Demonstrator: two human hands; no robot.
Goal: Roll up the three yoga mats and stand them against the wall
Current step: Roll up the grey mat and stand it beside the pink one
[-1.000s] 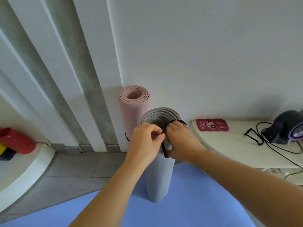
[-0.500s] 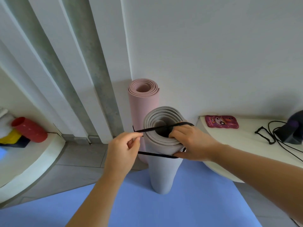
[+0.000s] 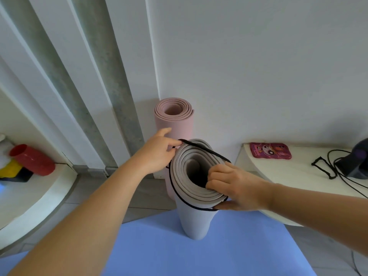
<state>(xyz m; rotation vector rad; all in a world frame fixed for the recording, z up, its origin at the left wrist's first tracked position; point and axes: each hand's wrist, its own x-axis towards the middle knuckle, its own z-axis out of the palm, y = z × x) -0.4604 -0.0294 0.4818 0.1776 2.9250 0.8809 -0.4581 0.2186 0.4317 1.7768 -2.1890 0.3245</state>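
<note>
The grey yoga mat [image 3: 196, 222] is standing rolled up on its end, resting on a blue yoga mat [image 3: 179, 251] that is lying flat on the floor. It is sitting just in front of the pink yoga mat [image 3: 175, 124], which is standing rolled against the wall [image 3: 258, 66]; whether the two rolls are touching cannot be told. A black strap [image 3: 205, 149] is looping over the grey roll's top rim and around its near side. The left hand [image 3: 157, 154] is pinching this strap at the far rim, its fingers [image 3: 175, 143] closed on it. The right hand [image 3: 237, 188] is gripping the roll's right edge, fingers [image 3: 217, 172] curling into the hollow core and thumb pressing the outside. To the right, a pink phone case [image 3: 270, 150] and a black cable [image 3: 326, 168] are lying on a white ledge [image 3: 278, 176]. Far left, a red cylinder [image 3: 32, 160] is lying on another ledge.
</note>
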